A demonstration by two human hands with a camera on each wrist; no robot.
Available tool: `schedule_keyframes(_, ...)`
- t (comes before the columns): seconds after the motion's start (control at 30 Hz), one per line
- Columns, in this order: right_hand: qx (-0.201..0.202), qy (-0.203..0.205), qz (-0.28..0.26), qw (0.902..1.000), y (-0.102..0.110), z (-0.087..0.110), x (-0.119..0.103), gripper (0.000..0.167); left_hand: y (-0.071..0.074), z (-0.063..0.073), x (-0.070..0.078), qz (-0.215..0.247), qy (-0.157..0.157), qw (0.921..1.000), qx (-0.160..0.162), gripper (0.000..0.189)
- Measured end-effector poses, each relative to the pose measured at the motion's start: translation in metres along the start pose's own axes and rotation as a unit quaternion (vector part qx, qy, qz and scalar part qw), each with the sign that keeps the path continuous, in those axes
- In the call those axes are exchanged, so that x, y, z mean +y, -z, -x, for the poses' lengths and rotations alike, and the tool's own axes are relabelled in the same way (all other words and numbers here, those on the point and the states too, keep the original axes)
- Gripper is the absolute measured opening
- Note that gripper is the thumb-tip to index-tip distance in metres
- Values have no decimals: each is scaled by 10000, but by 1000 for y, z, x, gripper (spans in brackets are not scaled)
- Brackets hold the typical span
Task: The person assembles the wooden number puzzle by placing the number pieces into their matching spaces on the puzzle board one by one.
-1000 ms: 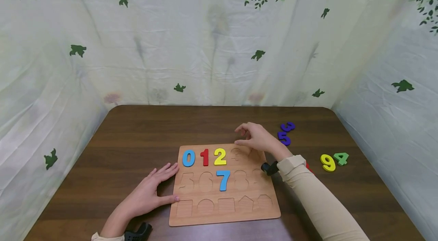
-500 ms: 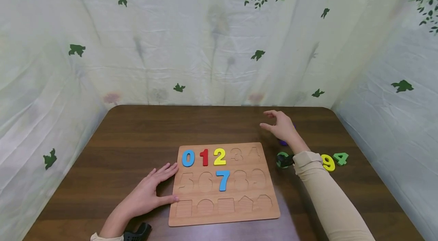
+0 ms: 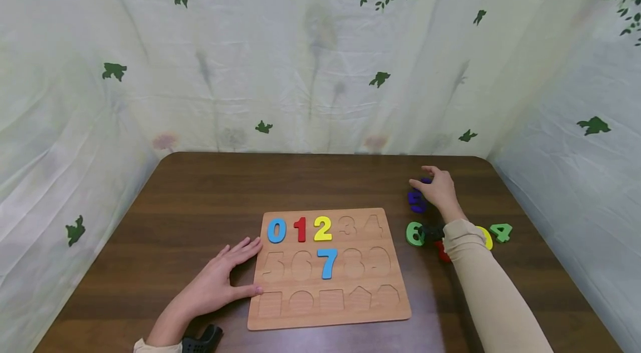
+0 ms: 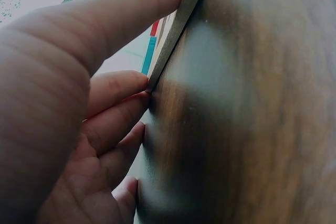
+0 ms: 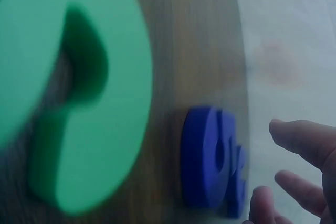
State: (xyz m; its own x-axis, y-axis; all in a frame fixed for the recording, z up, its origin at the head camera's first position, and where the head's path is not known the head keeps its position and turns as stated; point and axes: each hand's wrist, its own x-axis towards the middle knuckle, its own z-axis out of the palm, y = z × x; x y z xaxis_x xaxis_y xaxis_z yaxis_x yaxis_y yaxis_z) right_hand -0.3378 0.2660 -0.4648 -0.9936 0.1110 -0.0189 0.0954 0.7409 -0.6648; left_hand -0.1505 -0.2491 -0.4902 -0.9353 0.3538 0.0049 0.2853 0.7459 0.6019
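Observation:
A wooden number board lies on the table, with a blue 0, red 1, yellow 2 and blue 7 in it. Fingertips and thumb of my left hand touch the board's left edge, the fingers extended. My right hand hovers over the purple 3, thumb and fingers apart, nothing between them. It partly hides that number. Just in front lies a purple 5. The right wrist view shows the green 6 large and close, with the purple numbers beyond it.
Right of the board, a red number and a yellow 9 are partly covered by the right arm. A green 4 lies farther right. Behind the table's far edge hangs a white leaf-printed cloth.
My right hand has moved from over the board's top right corner, rightward to the purple numbers. The left hand has stayed at the board's left edge.

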Motion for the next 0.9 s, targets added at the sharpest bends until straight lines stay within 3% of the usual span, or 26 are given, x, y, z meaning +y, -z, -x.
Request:
schedule_keyframes(0.27,-65,-252,-161,9995,8,-4,15,74,0,0,0,-14,34,10000,2,94)
schedule_keyframes(0.9,-14,-383,13,9993,2,-7,20,78,-1,0,-1,18,30,10000,-10,94)
